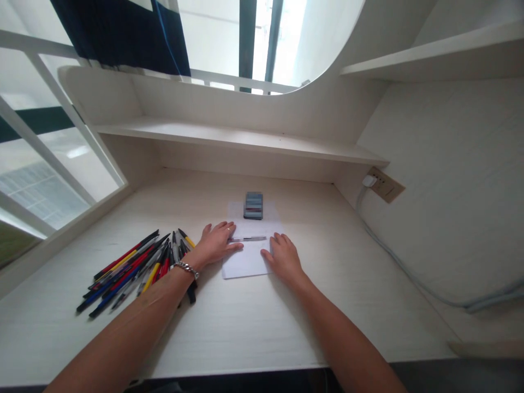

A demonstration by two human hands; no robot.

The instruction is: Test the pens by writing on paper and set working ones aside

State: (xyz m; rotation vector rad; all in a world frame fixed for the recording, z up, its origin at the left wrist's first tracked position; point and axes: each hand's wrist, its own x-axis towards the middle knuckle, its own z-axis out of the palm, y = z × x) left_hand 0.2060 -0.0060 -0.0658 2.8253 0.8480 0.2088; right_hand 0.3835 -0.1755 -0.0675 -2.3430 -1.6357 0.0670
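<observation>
Pen (248,238), slim and silvery, lies flat across a sheet of white paper (245,263) between the two hands. Left hand (216,244) is open, palm down, its fingertips just beside the pen's tip; a metal chain bracelet (186,268) circles that wrist. Right hand (284,259) is open too, its fingers resting on the paper. Beyond the pen sits a dark striped rectangular block (253,206). A loose heap of colored pens (126,273) lies to the left on the pale wood-grain desk (286,327), below a white shelf (229,136).
</observation>
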